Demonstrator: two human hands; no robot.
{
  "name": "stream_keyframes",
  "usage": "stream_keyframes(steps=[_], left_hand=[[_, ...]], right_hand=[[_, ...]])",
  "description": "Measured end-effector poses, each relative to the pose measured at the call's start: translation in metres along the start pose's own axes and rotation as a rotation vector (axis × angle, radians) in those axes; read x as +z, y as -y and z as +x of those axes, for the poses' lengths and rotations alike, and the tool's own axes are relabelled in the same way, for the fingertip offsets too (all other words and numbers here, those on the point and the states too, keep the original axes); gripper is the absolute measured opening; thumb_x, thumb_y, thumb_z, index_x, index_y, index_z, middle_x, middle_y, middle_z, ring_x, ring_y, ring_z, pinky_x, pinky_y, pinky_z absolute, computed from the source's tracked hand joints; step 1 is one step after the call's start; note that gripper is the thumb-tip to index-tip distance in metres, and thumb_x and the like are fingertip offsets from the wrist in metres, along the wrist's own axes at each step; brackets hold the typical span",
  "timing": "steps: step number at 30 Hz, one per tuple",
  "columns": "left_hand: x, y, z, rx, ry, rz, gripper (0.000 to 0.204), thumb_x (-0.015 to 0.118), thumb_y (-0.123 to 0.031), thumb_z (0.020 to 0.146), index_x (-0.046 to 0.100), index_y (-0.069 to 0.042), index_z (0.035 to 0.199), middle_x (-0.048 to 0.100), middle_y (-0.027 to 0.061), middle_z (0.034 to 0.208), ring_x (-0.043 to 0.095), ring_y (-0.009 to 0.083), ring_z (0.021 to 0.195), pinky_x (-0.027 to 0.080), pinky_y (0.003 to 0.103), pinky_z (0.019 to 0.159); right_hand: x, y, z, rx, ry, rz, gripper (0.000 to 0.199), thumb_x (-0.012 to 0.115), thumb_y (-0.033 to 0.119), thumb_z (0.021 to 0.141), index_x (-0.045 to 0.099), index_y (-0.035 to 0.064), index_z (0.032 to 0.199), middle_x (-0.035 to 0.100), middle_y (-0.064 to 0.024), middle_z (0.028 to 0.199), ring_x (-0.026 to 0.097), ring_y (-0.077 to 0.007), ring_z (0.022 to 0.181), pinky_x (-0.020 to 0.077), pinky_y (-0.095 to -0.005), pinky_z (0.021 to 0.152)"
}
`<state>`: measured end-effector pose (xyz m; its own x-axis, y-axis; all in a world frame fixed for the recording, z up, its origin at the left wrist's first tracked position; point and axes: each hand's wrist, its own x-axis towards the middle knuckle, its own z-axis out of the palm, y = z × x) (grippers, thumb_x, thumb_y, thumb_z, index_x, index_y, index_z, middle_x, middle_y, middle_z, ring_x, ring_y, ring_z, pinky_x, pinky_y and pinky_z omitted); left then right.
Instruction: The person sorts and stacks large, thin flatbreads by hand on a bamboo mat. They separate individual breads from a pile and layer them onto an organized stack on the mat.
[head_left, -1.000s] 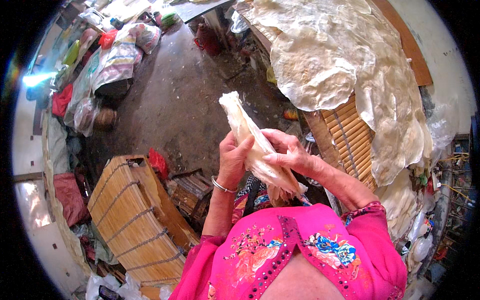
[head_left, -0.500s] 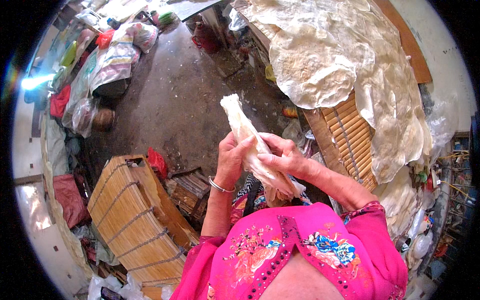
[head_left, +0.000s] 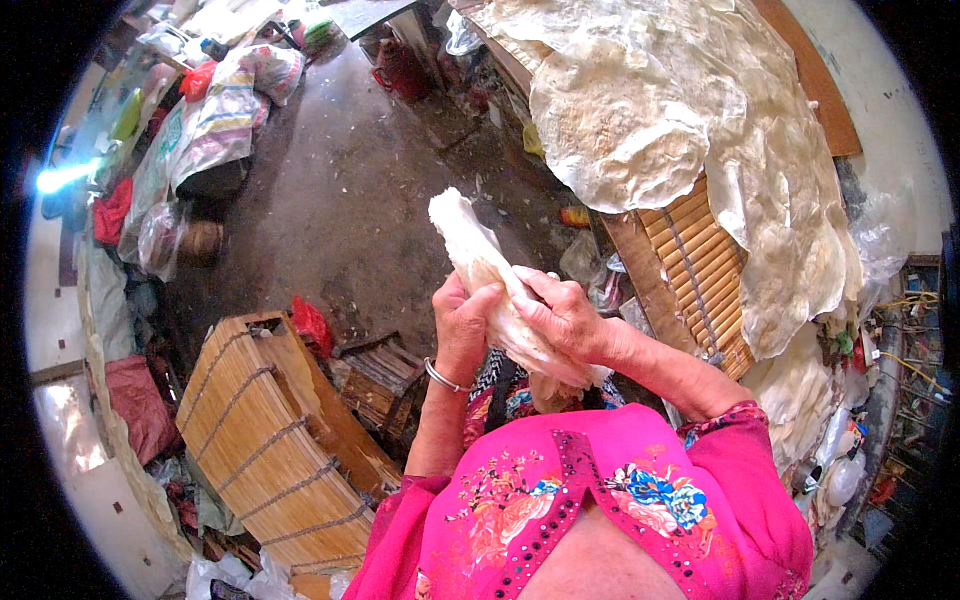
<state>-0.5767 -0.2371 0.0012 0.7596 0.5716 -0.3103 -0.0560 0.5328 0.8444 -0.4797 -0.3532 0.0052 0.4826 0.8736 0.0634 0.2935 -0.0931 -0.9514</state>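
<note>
Largest first: thin round sheets (head_left: 640, 130) drape over a slatted bamboo rack (head_left: 700, 260), apparently to dry flat. Before my chest, left hand (head_left: 465, 330) and right hand (head_left: 565, 315) close their fingers around a folded pale sheet (head_left: 480, 260), keeping it bundled.

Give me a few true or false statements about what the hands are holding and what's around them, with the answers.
1. Both hands grip a folded pale sheet. True.
2. The left hand wears a bangle at the wrist. True.
3. The right hand rests on the bamboo mat. False: it grips the sheet.
4. Thin round sheets lie spread on a slatted rack to the right. True.
5. The sleeves are blue. False: pink.
</note>
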Motion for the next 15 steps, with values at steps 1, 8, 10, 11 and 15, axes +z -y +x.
stream_keyframes(steps=[1, 8, 10, 11, 15], left_hand=[[0.001, -0.001, -0.001, -0.004, 0.000, -0.002, 0.028, 0.053, -0.002, 0.074, 0.052, 0.005, 0.101, 0.059, 0.0075, 0.092, 0.056, 0.0127, 0.079, 0.046, 0.024, 0.071], [0.000, -0.002, -0.004, 0.030, -0.030, -0.016, 0.028, 0.055, -0.001, 0.073, 0.053, 0.005, 0.100, 0.059, 0.0085, 0.093, 0.057, 0.0134, 0.080, 0.046, 0.025, 0.071], [-0.001, -0.006, -0.005, 0.037, -0.028, -0.035, 0.029, 0.055, -0.001, 0.073, 0.053, 0.006, 0.100, 0.059, 0.0090, 0.094, 0.057, 0.0139, 0.080, 0.046, 0.025, 0.071], [0.000, -0.011, -0.006, 0.051, -0.060, -0.030, 0.029, 0.056, -0.001, 0.071, 0.054, 0.006, 0.099, 0.060, 0.0098, 0.092, 0.058, 0.0153, 0.078, 0.047, 0.026, 0.071], [-0.001, -0.019, -0.006, 0.094, -0.110, -0.035, 0.028, 0.057, -0.004, 0.068, 0.056, 0.006, 0.094, 0.061, 0.0109, 0.088, 0.059, 0.0172, 0.075, 0.048, 0.027, 0.069]], right_hand=[[0.001, 0.001, 0.000, -0.057, -0.016, -0.072, 0.033, 0.046, 0.020, 0.084, 0.047, -0.0036, 0.106, 0.056, -0.0231, 0.084, 0.056, -0.0382, 0.081, 0.0451, -0.0395, 0.067], [-0.017, 0.006, 0.011, -0.089, -0.016, -0.144, 0.017, 0.042, 0.015, 0.085, 0.051, 0.0003, 0.082, 0.052, -0.0221, 0.072, 0.053, -0.0386, 0.069, 0.0414, -0.0426, 0.058], [-0.028, 0.000, 0.011, 0.160, -0.082, -0.083, 0.018, 0.043, 0.014, 0.085, 0.052, -0.0003, 0.081, 0.053, -0.0209, 0.070, 0.055, -0.0355, 0.066, 0.0402, -0.0380, 0.054], [-0.034, -0.003, 0.012, 0.151, -0.125, -0.091, 0.017, 0.044, 0.015, 0.085, 0.052, -0.0001, 0.080, 0.052, -0.0204, 0.068, 0.055, -0.0343, 0.065, 0.0400, -0.0377, 0.054], [-0.047, -0.009, 0.018, 0.043, -0.249, -0.118, 0.019, 0.045, 0.016, 0.086, 0.050, 0.0001, 0.077, 0.050, -0.0190, 0.063, 0.054, -0.0319, 0.062, 0.0395, -0.0367, 0.054]])
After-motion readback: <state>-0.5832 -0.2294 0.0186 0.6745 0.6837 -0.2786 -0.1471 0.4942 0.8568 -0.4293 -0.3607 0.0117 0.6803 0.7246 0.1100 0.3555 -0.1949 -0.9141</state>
